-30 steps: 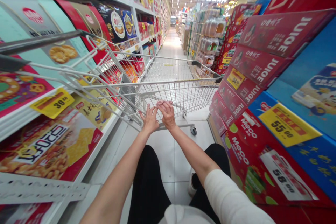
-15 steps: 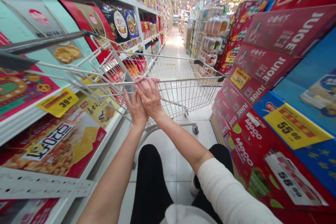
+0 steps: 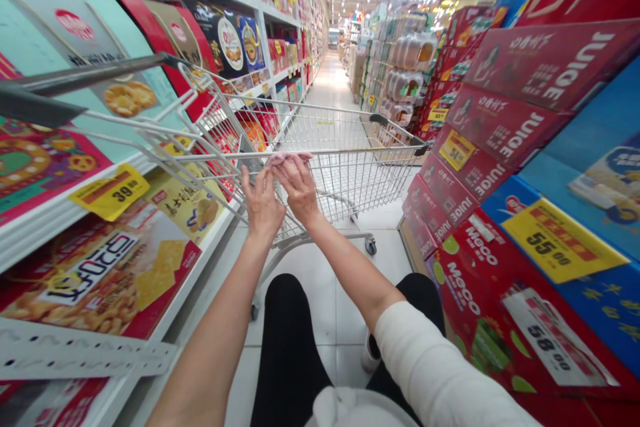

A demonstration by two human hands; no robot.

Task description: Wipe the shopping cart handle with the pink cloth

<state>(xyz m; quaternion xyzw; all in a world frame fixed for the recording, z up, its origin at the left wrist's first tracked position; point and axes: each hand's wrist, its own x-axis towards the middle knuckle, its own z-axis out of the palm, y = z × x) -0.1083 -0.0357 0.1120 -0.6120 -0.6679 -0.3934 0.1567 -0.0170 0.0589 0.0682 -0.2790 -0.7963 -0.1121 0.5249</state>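
Note:
A crumpled pink cloth (image 3: pixel 291 159) lies over the top side rail of a wire shopping cart (image 3: pixel 350 177). My right hand (image 3: pixel 299 188) grips the cloth from the near side, its fingers bent over the rail. Just left of it, my left hand (image 3: pixel 263 205) has its fingers curled at the cloth's left edge, where they seem to pinch it; the little finger is raised apart. Both thumbs are mostly hidden. The cart stands crosswise before my knees, with its handle (image 3: pixel 95 73) toward the left shelf.
Shelves of boxed snacks (image 3: pixel 120 247) line the left, with a yellow price tag (image 3: pixel 113 192) on the edge. Stacked red drink cartons (image 3: pixel 530 60) rise close on the right. A cart wheel (image 3: pixel 370 245) rests on the tiled floor (image 3: pixel 320 307). Beyond, the aisle runs straight back.
Both hands have separated slightly; the right hand and cloth have slid a little to the right along the rail. The left hand no longer lies tucked against the right.

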